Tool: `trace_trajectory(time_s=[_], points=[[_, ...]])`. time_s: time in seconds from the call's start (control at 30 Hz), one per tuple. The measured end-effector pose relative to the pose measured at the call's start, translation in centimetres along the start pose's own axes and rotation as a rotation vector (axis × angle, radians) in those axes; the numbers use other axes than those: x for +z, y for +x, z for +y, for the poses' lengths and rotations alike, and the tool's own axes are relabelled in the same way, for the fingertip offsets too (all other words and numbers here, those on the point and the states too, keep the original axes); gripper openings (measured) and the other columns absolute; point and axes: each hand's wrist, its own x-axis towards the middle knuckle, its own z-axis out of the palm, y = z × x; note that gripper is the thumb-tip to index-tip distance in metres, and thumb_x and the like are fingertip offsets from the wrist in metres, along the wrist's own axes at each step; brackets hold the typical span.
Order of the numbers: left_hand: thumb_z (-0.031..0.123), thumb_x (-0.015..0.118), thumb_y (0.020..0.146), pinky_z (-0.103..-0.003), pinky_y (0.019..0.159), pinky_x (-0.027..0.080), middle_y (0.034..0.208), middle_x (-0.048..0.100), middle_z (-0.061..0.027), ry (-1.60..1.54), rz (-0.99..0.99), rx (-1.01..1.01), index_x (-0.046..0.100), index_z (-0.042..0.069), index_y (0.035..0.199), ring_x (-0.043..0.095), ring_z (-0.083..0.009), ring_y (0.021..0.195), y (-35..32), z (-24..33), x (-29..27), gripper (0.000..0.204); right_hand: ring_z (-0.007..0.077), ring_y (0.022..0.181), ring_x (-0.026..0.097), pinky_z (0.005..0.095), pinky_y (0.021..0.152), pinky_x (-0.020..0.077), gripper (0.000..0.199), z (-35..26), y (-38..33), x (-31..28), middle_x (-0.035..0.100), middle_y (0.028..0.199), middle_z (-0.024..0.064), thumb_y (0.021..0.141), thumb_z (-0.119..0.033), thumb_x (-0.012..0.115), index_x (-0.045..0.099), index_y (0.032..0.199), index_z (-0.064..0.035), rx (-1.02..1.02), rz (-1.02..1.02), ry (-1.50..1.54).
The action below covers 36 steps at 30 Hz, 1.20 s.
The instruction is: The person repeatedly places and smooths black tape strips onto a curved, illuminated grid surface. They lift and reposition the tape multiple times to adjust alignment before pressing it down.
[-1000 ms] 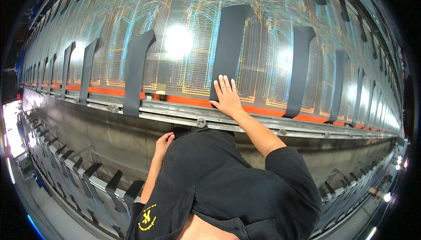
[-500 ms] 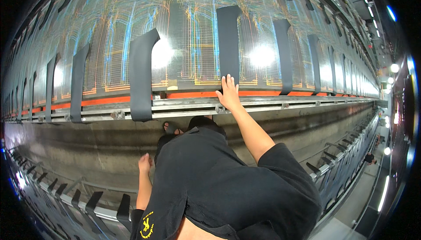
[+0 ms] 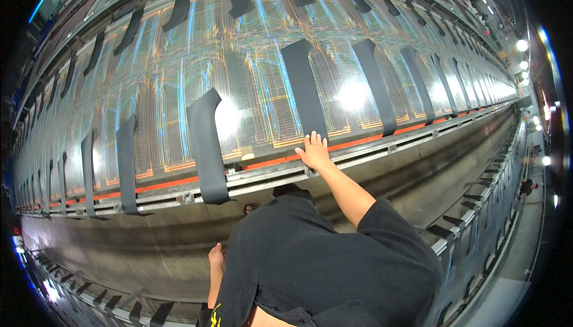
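Observation:
My right hand (image 3: 314, 152) reaches forward to the near edge of a long glossy table (image 3: 242, 130). Its fingers are spread and rest at the lower end of a flat dark grey cut piece (image 3: 305, 91), which looks like cloth and lies across the tabletop. Left of it, another dark grey piece (image 3: 206, 148) hangs over the near metal rail (image 3: 256, 176). My left hand (image 3: 216, 256) hangs low by my side, fingers loosely curled; nothing shows in it, though part of the fingers is hidden.
Several more grey pieces (image 3: 127, 166) lie in rows along both table edges. An orange-red strip (image 3: 274, 161) runs inside the near rail. Behind me stands a second rail (image 3: 119, 314) with similar pieces, across a concrete aisle (image 3: 137, 249). A person (image 3: 526, 188) is far off at the right.
My view has tilted and shifted, so more of the table's far side shows. My right hand stays at the same piece's lower end; my left hand still hangs low.

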Motion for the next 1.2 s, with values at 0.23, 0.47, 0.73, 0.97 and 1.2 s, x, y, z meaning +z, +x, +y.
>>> trace_trajectory(time_s=[0.23,0.47,0.73,0.97,1.2], points=[[0.035,0.064,0.106,-0.036,0.080,0.054,0.095,0.070,-0.0062,0.001,-0.013,0.190,0.070,0.001,0.114,0.066,-0.0184,0.085,0.4,3.6,7.2,0.035,0.0442,0.156,0.024,0.0548,0.128,0.0180,0.074,1.2,6.9,-0.6,0.028,0.165,0.0309,0.106,-0.050,0.048,0.036,0.158,0.0023,-0.194,0.302,0.077],[0.037,0.064,0.106,-0.031,0.083,0.053,0.101,0.075,-0.0069,0.169,0.056,-0.013,0.071,-0.003,0.117,0.066,-0.0132,0.091,-2.4,-3.5,7.9,0.042,0.0388,0.157,0.025,0.0530,0.129,0.0174,0.076,1.7,21.2,-3.3,0.030,0.167,0.0254,0.107,-0.050,0.046,0.036,0.158,0.0053,-0.365,0.442,0.108],[0.036,0.064,0.106,-0.030,0.083,0.053,0.100,0.074,-0.0052,-0.049,0.157,-0.068,0.070,-0.003,0.120,0.065,-0.0130,0.090,-9.5,-1.5,11.7,0.043,0.0321,0.160,0.020,0.0514,0.131,0.0129,0.076,1.0,35.9,-8.5,0.027,0.171,0.0179,0.108,-0.054,0.040,0.033,0.161,-0.0001,-0.335,0.393,0.065],[0.034,0.067,0.105,-0.026,0.080,0.052,0.095,0.071,-0.0012,0.140,0.259,0.026,0.070,-0.003,0.123,0.062,-0.0094,0.087,-15.2,8.8,19.5,0.042,0.0308,0.161,0.018,0.0531,0.130,0.0119,0.075,0.5,40.1,-13.0,0.023,0.172,0.0171,0.107,-0.054,0.042,0.033,0.162,-0.0042,-0.257,0.237,-0.025],[0.035,0.068,0.105,-0.026,0.064,0.046,0.083,0.064,0.0026,-0.181,0.456,0.165,0.069,0.003,0.121,0.055,-0.0080,0.071,-13.9,10.6,14.9,0.035,0.0337,0.161,0.019,0.0546,0.129,0.0125,0.085,7.1,44.4,-11.4,0.023,0.173,0.0183,0.106,-0.063,0.036,0.026,0.165,-0.0032,-0.121,0.425,-0.121]])
